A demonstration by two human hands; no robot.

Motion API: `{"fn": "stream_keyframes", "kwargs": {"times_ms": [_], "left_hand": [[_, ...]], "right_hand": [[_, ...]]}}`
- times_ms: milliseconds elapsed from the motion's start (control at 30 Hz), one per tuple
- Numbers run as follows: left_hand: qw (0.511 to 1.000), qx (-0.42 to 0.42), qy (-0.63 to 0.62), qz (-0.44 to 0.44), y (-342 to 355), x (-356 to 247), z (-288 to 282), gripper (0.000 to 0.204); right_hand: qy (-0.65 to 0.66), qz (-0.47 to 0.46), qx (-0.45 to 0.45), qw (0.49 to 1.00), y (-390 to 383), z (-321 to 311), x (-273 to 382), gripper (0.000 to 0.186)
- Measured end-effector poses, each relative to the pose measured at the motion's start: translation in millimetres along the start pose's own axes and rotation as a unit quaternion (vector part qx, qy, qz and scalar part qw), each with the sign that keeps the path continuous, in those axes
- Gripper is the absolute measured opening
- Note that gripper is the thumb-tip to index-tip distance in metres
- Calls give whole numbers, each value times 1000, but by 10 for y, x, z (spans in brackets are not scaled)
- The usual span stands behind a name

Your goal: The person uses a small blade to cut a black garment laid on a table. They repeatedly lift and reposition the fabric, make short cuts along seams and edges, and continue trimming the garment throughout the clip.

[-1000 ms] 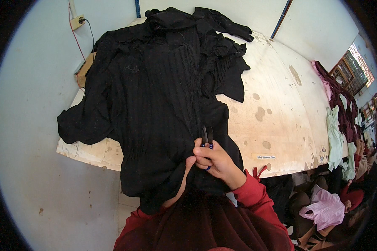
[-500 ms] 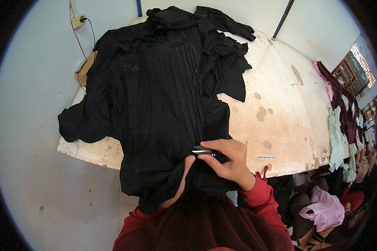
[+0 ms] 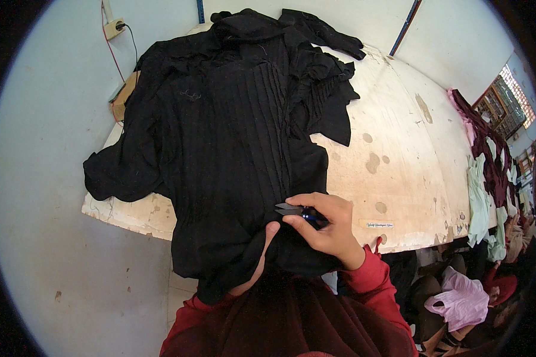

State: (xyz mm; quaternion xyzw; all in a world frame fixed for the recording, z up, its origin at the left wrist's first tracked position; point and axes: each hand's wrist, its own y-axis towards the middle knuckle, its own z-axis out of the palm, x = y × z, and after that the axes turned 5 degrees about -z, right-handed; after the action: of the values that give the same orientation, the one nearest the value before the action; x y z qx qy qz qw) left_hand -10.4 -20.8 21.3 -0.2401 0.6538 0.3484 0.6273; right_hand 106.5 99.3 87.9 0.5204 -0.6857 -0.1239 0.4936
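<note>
A black pleated garment (image 3: 226,131) lies heaped over the pale tabletop and drapes toward me past its near edge. My left hand (image 3: 258,266) is closed on a lower fold of it, thumb raised along the cloth, most fingers hidden underneath. My right hand (image 3: 332,229) grips small thread snips (image 3: 287,209) with dark blue handles, held sideways with the blades pointing left, just above the pleats and beside my left thumb.
The worn table (image 3: 411,178) meets white walls. A socket with cables (image 3: 116,28) and brown block (image 3: 122,98) sit at left. Maroon (image 3: 488,149) and pale green clothes (image 3: 477,202) lie at right, where another person (image 3: 500,290) in red is beside pink cloth (image 3: 455,297).
My right hand has turned the snips from upright to sideways, blades pointing left, and shifted slightly right and up. My left hand stays almost in place on the fabric.
</note>
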Motion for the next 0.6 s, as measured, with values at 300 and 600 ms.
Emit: {"fn": "stream_keyframes", "kwargs": {"times_ms": [300, 600], "left_hand": [[992, 46, -77, -94, -37, 161, -38, 76], [995, 36, -55, -74, -25, 135, -55, 74]], "right_hand": [[-2, -37, 7, 999, 48, 21, -40, 22], [-6, -54, 39, 998, 103, -24, -57, 20]]}}
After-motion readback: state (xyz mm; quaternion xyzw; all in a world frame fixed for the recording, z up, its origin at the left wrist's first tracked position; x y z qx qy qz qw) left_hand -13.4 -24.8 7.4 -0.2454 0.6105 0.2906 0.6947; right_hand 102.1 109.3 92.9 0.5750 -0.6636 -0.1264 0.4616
